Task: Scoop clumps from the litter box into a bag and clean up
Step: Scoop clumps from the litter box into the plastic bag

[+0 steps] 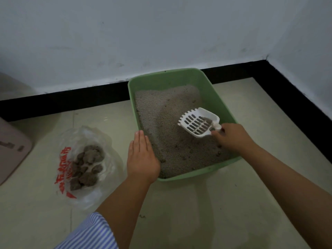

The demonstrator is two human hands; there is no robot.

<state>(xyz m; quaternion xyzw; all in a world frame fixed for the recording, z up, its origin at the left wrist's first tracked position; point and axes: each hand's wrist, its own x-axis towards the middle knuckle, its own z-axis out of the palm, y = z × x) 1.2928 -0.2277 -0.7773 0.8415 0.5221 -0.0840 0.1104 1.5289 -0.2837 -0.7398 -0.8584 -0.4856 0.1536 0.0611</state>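
At the far left edge of the frame a pinkish-beige rounded object (12, 150) is cut off by the border. To its right, lower left of centre, a clear plastic bag (86, 166) with red print lies open on the pale tiled floor (197, 212), holding several grey-brown clumps (86, 168).

The left hand (142, 157) reaches up from the bottom of the frame, palm down, fingers straight and pressed together, lying on the near-left rim of the green litter box (221, 105); a blue-and-white striped sleeve (89, 232) shows at bottom centre. Bare floor separates bag and box.

The box sits centre frame, its far corner against the black skirting (71, 97) below the white wall (143, 33). Grey litter (167, 114) is banked higher toward the far side, with small dark specks near the front edge.

The right hand (231, 137), entering from the lower right, pinches the handle of a white slotted scoop (199, 123) with curled fingers. The scoop is held above the litter, inside the right half of the box, a little litter resting near its handle end. Open floor lies right of the box.
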